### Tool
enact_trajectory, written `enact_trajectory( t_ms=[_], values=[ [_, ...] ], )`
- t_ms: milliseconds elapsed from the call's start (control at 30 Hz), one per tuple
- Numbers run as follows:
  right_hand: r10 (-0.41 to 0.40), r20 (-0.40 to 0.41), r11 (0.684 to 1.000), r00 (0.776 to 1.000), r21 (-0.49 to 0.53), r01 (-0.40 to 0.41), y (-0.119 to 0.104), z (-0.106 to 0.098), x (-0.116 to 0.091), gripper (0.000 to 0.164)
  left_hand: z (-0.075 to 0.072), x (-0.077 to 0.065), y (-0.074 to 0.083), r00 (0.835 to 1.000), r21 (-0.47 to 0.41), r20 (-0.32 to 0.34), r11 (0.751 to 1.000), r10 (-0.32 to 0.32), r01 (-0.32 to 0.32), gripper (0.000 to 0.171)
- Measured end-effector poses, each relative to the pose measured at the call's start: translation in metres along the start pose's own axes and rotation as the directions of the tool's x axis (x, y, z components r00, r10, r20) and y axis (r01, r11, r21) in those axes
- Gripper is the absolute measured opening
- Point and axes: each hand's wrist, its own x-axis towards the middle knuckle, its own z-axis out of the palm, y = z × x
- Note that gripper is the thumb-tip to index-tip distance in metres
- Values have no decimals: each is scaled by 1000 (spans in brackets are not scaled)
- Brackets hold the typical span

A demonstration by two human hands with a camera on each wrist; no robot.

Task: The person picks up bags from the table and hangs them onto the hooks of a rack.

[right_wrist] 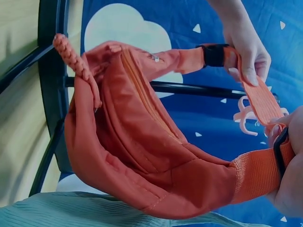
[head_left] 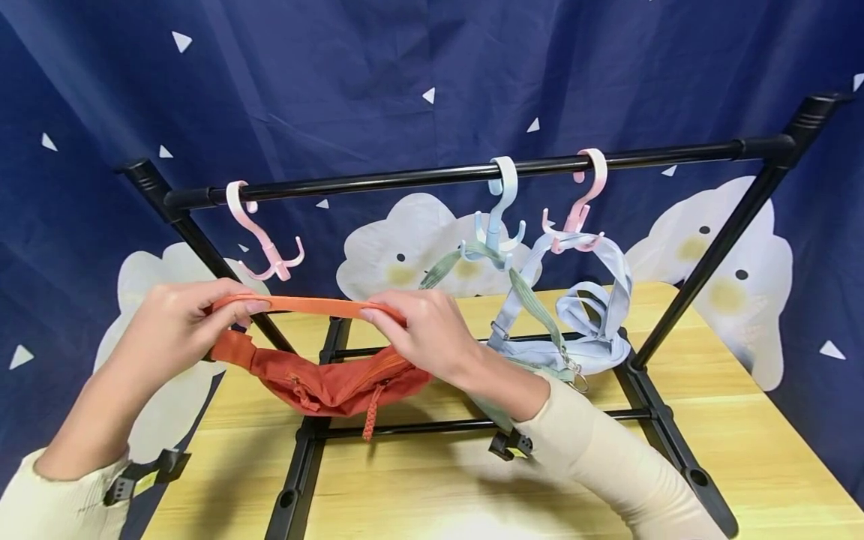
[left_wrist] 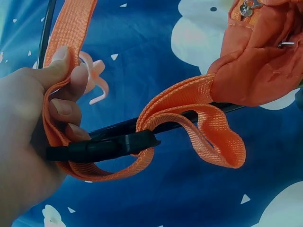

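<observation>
An orange-red waist bag [head_left: 344, 382] hangs below my two hands, its zip and braided pull [right_wrist: 75, 61] facing out. My left hand [head_left: 192, 322] pinches one end of its orange strap [head_left: 313, 305] between thumb and fingers; a black buckle [left_wrist: 109, 146] lies against that palm. With thumb and fingers my right hand [head_left: 428, 330] grips the other end, and the strap runs taut between them. Just behind the left hand, a pink hook [head_left: 266, 244] hangs on the rack's bar with nothing on its prongs.
A black rack [head_left: 405, 178] stands on the wooden table [head_left: 391, 495]. On its bar, a blue hook [head_left: 499, 202] carries a green strap [head_left: 533, 300], and another pink hook [head_left: 587, 199] holds a light blue bag [head_left: 601, 352]. A dark blue curtain [head_left: 351, 90] hangs behind.
</observation>
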Motion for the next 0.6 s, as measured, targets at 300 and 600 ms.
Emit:
enact_trajectory(
  t_ms=[300, 600],
  values=[
    [-65, -29, 997, 997, -48, 63, -3, -2, 9, 11, -9, 6, -4, 994, 13, -61, 996, 88, -88, 59],
    [-141, -84, 987, 986, -96, 132, -3, -6, 19, 10, -20, 17, -7, 986, 90, -93, 987, 141, -133, 62]
  ],
)
